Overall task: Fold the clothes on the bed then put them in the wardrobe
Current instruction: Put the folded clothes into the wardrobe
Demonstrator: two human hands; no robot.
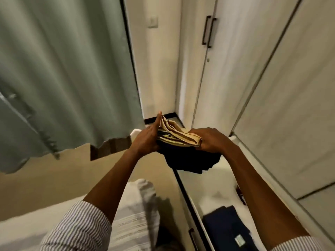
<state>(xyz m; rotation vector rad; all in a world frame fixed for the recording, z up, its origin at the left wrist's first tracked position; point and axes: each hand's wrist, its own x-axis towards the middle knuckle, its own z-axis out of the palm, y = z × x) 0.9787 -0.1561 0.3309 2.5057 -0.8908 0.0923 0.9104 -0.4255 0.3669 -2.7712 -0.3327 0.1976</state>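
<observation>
Carrying the folded stack [178, 137] above the open wardrobe drawer [213, 180]: my right hand [210, 139] grips its edge, my left hand [147, 140] presses flat-fingered against its side (keeps folds together). Navy garment [230, 230] already inside.

We see a grey-green curtain [63, 69] hanging at left, a wall switch [152, 22] above, beige floor [54, 178] below it
</observation>
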